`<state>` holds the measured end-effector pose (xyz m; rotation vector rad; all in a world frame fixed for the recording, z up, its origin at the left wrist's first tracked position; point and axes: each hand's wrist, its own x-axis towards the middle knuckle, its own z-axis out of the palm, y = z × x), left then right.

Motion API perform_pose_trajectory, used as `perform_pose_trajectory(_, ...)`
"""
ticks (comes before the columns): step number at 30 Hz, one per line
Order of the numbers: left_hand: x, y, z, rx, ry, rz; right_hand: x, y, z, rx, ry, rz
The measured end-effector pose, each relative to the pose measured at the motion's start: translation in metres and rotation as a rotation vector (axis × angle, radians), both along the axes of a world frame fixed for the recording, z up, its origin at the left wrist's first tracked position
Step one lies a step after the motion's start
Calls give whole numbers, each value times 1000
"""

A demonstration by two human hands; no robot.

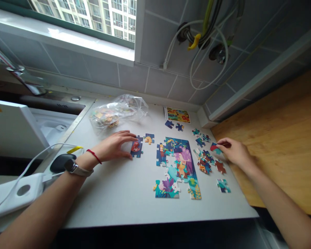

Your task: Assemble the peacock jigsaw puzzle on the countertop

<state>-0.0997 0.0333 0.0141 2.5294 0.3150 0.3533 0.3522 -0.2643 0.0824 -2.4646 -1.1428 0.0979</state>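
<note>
My left hand (116,144) rests on the counter, thumb and fingers apart, at the left edge of a small joined puzzle section (137,147) with a red creature on dark blue. Just right of that section lies a puzzle piece with a yellow animal (148,139). Between the fingertips of my right hand (232,151) is a red and teal puzzle piece (216,148), held over the right side of the counter. A partly joined puzzle (184,159) lies between my hands, with gaps in its middle and lower part. Loose puzzle pieces (206,160) are heaped beside it.
A clear plastic bag of pieces (110,116) sits at the back left. Near the wall lies a picture card (178,114) with two dark pieces before it. One teal piece (223,185) is near the right edge. A white power strip (20,193) and cables are at left.
</note>
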Motion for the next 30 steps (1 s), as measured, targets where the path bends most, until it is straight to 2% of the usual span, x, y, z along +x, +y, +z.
perform_pose_trajectory(2, 1, -4, 0, 3, -20, 4, -36, 15, 5, 155, 184, 67)
perform_pose_trajectory(3, 2, -6, 0, 3, -23, 5, -60, 24, 6, 180, 308, 120)
perform_pose_trajectory(5, 4, -11, 0, 11, -17, 1, -117, 42, 3, 157, 530, 241)
perform_pose_trajectory(7, 7, -16, -1, 27, -13, -7, -175, 58, -8, 126, 662, 387)
perform_pose_trajectory(9, 9, -19, -2, 36, -16, -6, -221, 71, -21, 118, 681, 500)
perform_pose_trajectory(12, 10, -20, -3, 36, -4, -1, -259, 84, -39, 134, 573, 598)
perform_pose_trajectory(16, 9, -20, -2, 28, 9, -1, -270, 89, -50, 168, 340, 685)
perform_pose_trajectory(21, 9, -21, -1, 34, 4, 13, -267, 79, -52, 215, 167, 751)
perform_pose_trajectory(30, 10, -21, -1, 38, -5, 7, -259, 57, -55, -14, -91, 869)
